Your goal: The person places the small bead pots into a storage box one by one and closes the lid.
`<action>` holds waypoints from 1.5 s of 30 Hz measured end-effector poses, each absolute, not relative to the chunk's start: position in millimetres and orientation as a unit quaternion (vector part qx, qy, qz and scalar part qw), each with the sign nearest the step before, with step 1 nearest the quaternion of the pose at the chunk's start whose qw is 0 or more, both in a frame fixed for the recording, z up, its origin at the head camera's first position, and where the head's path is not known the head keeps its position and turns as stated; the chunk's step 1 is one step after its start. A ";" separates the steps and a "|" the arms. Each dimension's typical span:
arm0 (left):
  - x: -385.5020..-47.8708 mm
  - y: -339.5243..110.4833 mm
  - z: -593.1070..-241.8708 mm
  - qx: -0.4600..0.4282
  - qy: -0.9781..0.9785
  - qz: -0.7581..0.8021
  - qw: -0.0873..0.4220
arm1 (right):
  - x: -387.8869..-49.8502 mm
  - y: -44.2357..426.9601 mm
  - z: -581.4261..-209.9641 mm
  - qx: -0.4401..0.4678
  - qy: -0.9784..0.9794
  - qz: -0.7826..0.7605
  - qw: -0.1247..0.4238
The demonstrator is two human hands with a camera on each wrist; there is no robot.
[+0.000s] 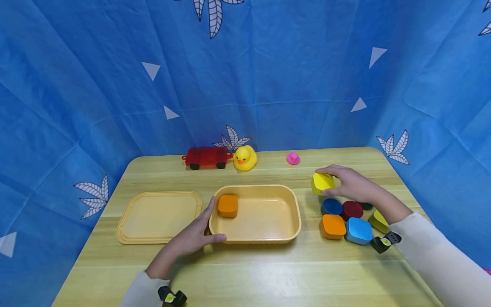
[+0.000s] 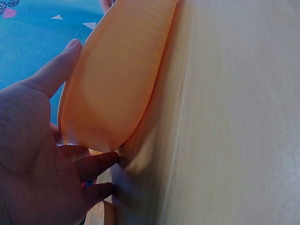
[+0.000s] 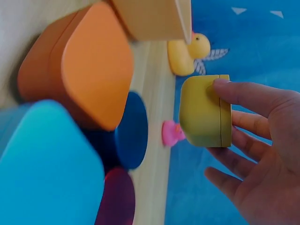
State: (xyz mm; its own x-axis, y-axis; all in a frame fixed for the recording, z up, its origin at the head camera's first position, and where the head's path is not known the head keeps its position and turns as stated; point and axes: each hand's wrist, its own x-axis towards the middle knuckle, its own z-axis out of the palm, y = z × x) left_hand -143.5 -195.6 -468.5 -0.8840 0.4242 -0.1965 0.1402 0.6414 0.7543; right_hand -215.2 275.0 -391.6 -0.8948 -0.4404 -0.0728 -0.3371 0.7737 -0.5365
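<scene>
My right hand (image 1: 347, 183) pinches a yellow rounded-square block (image 1: 322, 183) between thumb and fingers. In the right wrist view that yellow block (image 3: 205, 111) shows a seam near one face and is held clear of the other blocks. My left hand (image 1: 193, 234) rests against the left end of a beige plastic tub (image 1: 295, 204), thumb along the near side and fingers along the end wall. Inside the tub, at its left, sits an orange block (image 1: 228, 206). The left wrist view shows the tub's outer wall (image 2: 115, 79) beside the spread thumb and fingers.
Below the right hand are an orange block (image 1: 333, 226), a light blue block (image 1: 359, 230), dark blue (image 1: 331, 207) and dark red (image 1: 352, 209) round ones. A beige lid (image 1: 159, 217) lies left. Behind stand a red wagon (image 1: 207, 157), yellow duck (image 1: 245, 158) and pink duck (image 1: 293, 158).
</scene>
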 end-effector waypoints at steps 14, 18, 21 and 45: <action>-143.7 -196.1 -468.5 0.158 0.885 0.398 0.181 | -213.2 222.3 -390.5 -0.257 0.921 -0.284 0.076; -144.0 -196.2 -469.1 0.156 0.886 0.396 0.183 | -214.0 204.6 -393.6 -0.274 0.914 -0.290 0.071; -144.1 -196.2 -469.2 0.156 0.885 0.398 0.185 | -214.3 191.9 -397.4 -0.291 0.906 -0.299 0.073; -144.5 -196.3 -470.5 0.162 0.882 0.404 0.179 | -213.8 104.6 -438.1 -0.305 0.899 -0.300 0.094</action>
